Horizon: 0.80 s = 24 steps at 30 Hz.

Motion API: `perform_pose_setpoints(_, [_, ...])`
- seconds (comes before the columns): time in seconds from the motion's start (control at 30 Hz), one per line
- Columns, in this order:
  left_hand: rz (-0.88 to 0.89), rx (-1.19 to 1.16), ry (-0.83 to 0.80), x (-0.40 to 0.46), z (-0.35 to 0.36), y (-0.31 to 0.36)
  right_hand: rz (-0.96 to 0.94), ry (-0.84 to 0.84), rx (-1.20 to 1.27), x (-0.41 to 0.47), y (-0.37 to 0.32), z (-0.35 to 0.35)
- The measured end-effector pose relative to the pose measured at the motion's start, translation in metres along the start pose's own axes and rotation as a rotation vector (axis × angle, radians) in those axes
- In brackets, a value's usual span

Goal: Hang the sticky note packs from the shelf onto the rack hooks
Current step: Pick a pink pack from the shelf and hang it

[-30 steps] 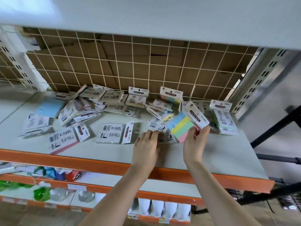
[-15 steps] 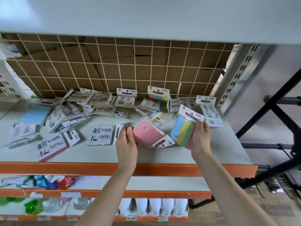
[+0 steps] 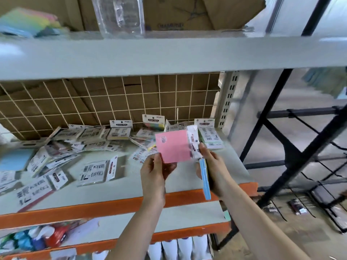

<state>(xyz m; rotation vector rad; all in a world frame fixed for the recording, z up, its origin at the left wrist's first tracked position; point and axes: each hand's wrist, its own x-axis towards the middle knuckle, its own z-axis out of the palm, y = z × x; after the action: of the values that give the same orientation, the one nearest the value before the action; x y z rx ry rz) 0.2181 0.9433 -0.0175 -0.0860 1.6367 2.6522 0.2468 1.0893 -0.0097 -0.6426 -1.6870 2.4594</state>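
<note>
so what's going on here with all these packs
A person is picking sticky note packs off a grey shelf. The left hand holds a pink square sticky note pack by its lower corner, lifted off the shelf. The right hand pinches that pack's white header card and also holds a blue-edged multicolour pack seen edge-on. Many more plastic-wrapped packs lie scattered on the shelf in front of a wire grid panel. Nothing is hung yet.
</note>
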Motion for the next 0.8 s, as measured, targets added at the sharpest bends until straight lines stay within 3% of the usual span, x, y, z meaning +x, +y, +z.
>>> perform_pose_setpoints(0.23, [-0.145,-0.018,-0.192,-0.047,0.052,-0.015,-0.382,0.092,-0.217,-0.042,-0.047,-0.06])
perform_pose_setpoints(0.33, [-0.142,-0.02,-0.274,-0.067,0.07,-0.013,-0.494,0.012,-0.415,-0.073,-0.071,-0.093])
perform_pose_setpoints(0.47, [-0.078,0.17,-0.464,-0.095,0.1,-0.006,-0.516,-0.088,-0.599,-0.115,-0.098,-0.133])
perform_pose_setpoints(0.63, [0.01,0.499,-0.76,-0.138,0.153,-0.002,-0.499,-0.099,-0.795,-0.162,-0.127,-0.19])
perform_pose_setpoints(0.8, [0.051,0.532,-0.751,-0.182,0.218,-0.016,-0.531,0.028,-0.85,-0.196,-0.145,-0.246])
